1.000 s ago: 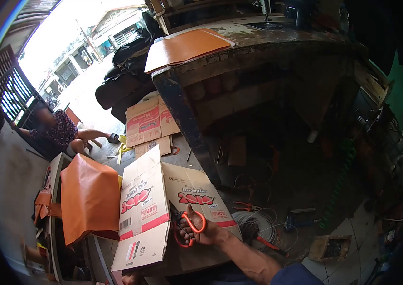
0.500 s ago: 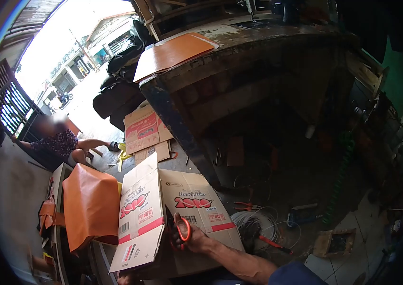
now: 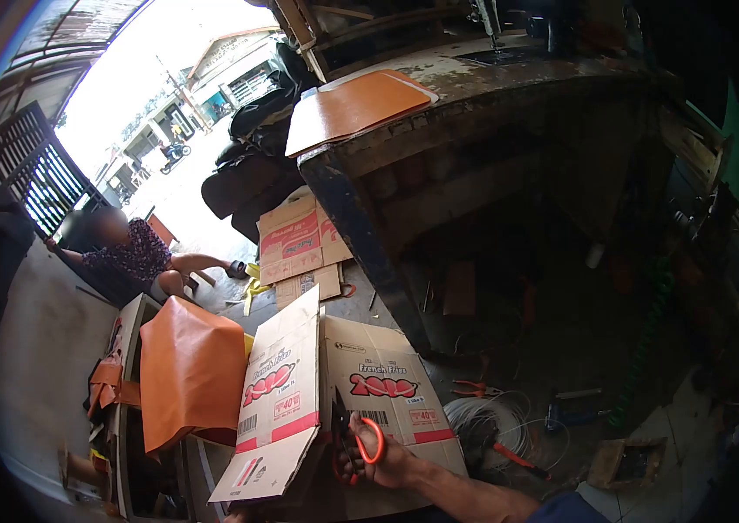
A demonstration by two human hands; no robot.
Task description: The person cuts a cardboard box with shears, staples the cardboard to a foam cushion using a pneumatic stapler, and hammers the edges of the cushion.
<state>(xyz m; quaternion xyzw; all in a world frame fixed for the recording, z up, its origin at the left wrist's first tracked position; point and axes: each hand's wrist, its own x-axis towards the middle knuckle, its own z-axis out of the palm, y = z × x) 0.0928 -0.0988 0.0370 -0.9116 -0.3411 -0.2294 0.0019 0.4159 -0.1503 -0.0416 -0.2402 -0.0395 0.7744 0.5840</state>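
Observation:
My right hand (image 3: 380, 455) is closed around a pair of scissors (image 3: 373, 441) with orange handles and dark blades. The blades point up beside the right edge of a raised cardboard panel (image 3: 278, 392), which is printed with red and black lettering. Behind the scissors lies a joined panel of the same cardboard (image 3: 387, 375), reading "French Fries". At the bottom edge of the view only a sliver of my left hand (image 3: 235, 517) shows below the raised panel; its fingers are hidden.
Orange sheet material (image 3: 190, 370) drapes over a bench at left. A worktable (image 3: 474, 74) carries an orange sheet (image 3: 360, 109). Flattened cardboard (image 3: 299, 244) lies on the floor behind. Coiled wire (image 3: 487, 423) and pliers (image 3: 478, 389) lie at right. Another person (image 3: 138, 253) sits at left.
The whole view has shifted, so things sit further right and lower. My right hand still holds the scissors by the cardboard. A motorcycle outside has moved right.

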